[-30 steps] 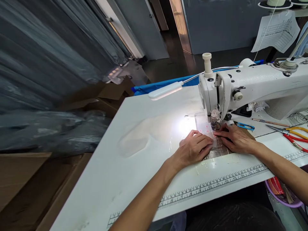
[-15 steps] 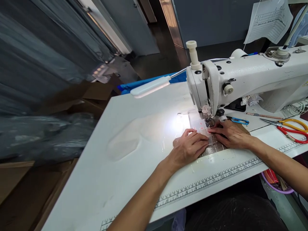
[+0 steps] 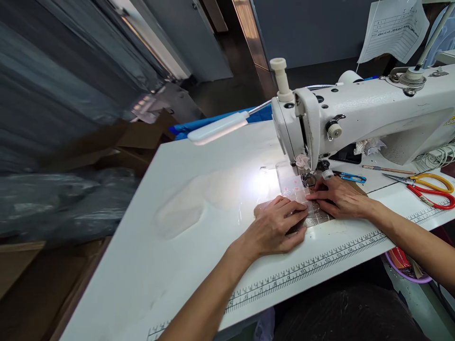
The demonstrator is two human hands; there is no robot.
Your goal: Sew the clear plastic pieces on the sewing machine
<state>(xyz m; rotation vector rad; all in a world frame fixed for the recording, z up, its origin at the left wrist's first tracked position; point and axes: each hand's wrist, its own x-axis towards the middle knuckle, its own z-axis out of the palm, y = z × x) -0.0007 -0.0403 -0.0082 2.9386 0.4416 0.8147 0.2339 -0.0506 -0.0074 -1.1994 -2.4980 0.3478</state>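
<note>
Under the needle area of a white sewing machine (image 3: 377, 111) lies a sheer, pale piece of fabric with pink spots (image 3: 292, 185). My left hand (image 3: 276, 225) rests on its near left part, fingers stretched and thumb spread below them. My right hand (image 3: 339, 196) lies on the other side, close to the presser foot (image 3: 306, 179), with its fingers extended and touching the fabric's right edge. Beneath the hands shows a brownish, shiny plate (image 3: 320, 217) with grid lines. Part of the fabric is hidden under my left hand.
Blue thread snips (image 3: 351, 177), scissors with yellow and red handles (image 3: 432, 185) and a thin stick-like tool (image 3: 387, 169) lie right of the machine. A lamp (image 3: 218, 128) lights the white table (image 3: 142, 251). A printed ruler (image 3: 302, 274) runs along the front edge.
My left hand has shifted slightly towards the front edge, and its thumb now shows spread out below the fingers. The right hand stays nearly in place. The whole view has shifted a little.
</note>
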